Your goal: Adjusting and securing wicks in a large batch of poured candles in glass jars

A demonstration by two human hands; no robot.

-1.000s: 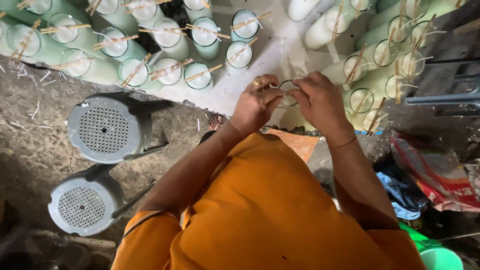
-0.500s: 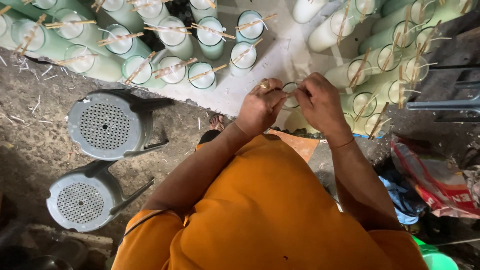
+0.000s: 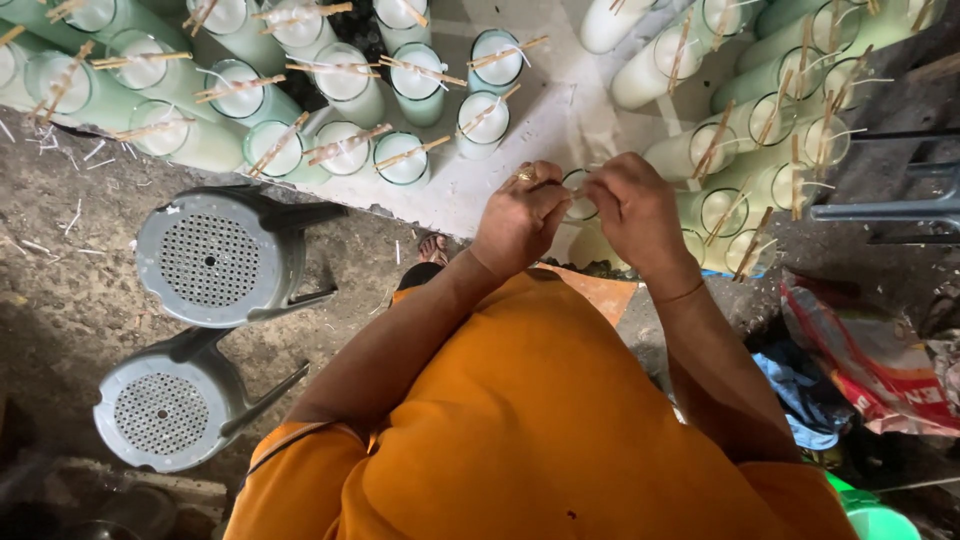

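Head view, looking straight down over an orange garment [image 3: 540, 420]. Left hand [image 3: 520, 220]: fingers curled together, tips pinched on a thin stick [image 3: 553, 184] at the mouth of a glass candle jar [image 3: 580, 205]; a ring is worn on one finger. Right hand [image 3: 635, 210]: fingers bent inward and drawn together just beside the left fingertips; whether the stick itself is clamped by them cannot be told, the tips being hidden behind the knuckles.

Stick: only a short length is seen between the two sets of fingertips; the long axis is laid roughly level across the jar mouth, running from the left fingers toward the right fingers; the ends are covered.

Jar: mostly hidden beneath both hands; only an arc of the rim is shown between the fingertips; it is stood upright, mouth toward the camera.

Beyond the fingertips: rows of wax-filled jars [image 3: 405, 160], each crossed by a pair of wooden sticks holding a wick; stick directions vary from jar to jar; further jars [image 3: 725, 210] are stood just past the right fingers.

Well away from the left fingers, toward the wrist side: two grey perforated plastic stools [image 3: 215, 255], one nearer the camera [image 3: 165, 410]; a bare foot [image 3: 433, 250] is seen below the left wrist.

Away from the right fingers: a crumpled red and white bag [image 3: 880, 360]; blue cloth [image 3: 800, 385]; a green container rim [image 3: 875, 515].
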